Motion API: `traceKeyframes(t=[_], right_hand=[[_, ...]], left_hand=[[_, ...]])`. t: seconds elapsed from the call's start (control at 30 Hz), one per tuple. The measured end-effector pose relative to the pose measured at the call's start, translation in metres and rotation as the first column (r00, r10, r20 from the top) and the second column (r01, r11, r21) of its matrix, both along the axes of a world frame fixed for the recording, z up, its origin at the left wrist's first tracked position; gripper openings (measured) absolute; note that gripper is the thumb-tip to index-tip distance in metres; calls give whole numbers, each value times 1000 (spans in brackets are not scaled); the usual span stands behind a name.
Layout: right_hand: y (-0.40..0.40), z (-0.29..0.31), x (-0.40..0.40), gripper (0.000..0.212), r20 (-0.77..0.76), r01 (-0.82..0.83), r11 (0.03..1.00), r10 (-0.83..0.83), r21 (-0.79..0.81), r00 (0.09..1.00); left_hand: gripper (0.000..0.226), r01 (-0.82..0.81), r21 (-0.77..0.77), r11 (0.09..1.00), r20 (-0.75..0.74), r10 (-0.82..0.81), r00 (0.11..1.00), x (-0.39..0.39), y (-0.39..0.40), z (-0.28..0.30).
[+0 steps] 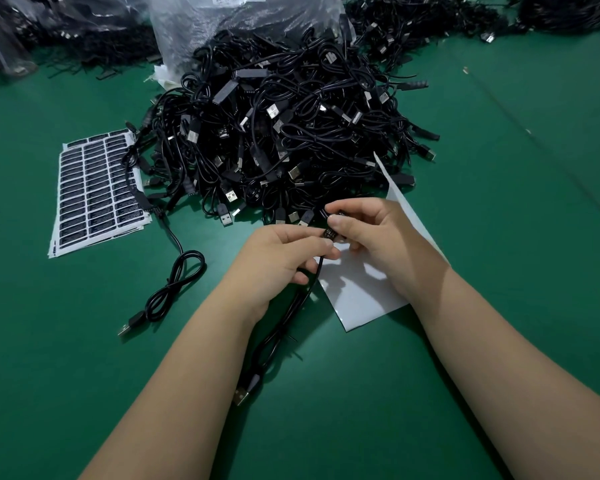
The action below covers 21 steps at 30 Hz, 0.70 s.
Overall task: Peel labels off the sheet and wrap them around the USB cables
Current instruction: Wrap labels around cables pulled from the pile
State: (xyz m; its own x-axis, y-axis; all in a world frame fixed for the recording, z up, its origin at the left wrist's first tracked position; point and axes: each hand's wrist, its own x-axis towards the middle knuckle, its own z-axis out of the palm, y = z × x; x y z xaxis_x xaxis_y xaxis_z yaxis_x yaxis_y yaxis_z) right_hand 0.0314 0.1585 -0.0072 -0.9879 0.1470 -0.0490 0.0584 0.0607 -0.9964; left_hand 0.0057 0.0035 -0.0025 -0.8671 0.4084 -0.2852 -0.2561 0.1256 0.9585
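Observation:
My left hand (278, 261) grips a black USB cable (274, 336) that hangs down toward me, its plug (240, 396) resting on the green table. A small black label (330, 233) sits on the cable between both hands, pinched by the fingertips of my right hand (374, 233). Under my right hand lies a white bare backing sheet (361, 296). A stack of sheets full of black labels (96, 192) lies at the left.
A large heap of black USB cables (284, 133) fills the middle, spilling from a clear plastic bag (229, 22). One coiled cable (174, 282) lies apart at the left front. More cable piles (430, 26) line the far edge of the green table (534, 168).

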Motion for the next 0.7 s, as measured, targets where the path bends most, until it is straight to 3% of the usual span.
traceKeyframes(t=[0.23, 0.43, 0.6, 0.7], right_hand=[[5, -3, -2, 22, 4, 16, 996, -16, -85, 1000], [6, -7, -3, 27, -5, -5, 1000, 5, -17, 1000], [4, -5, -2, 22, -19, -10, 987, 14, 161, 1000], [2, -3, -3, 22, 8, 39, 999, -39, 21, 999]], left_hand=[[11, -63, -8, 998, 11, 63, 998, -1, 4, 1], [12, -55, 8, 998, 16, 55, 998, -1, 3, 2], [17, -32, 12, 999, 4, 32, 999, 0, 3, 2], [18, -34, 7, 999, -3, 34, 999, 0, 3, 1]])
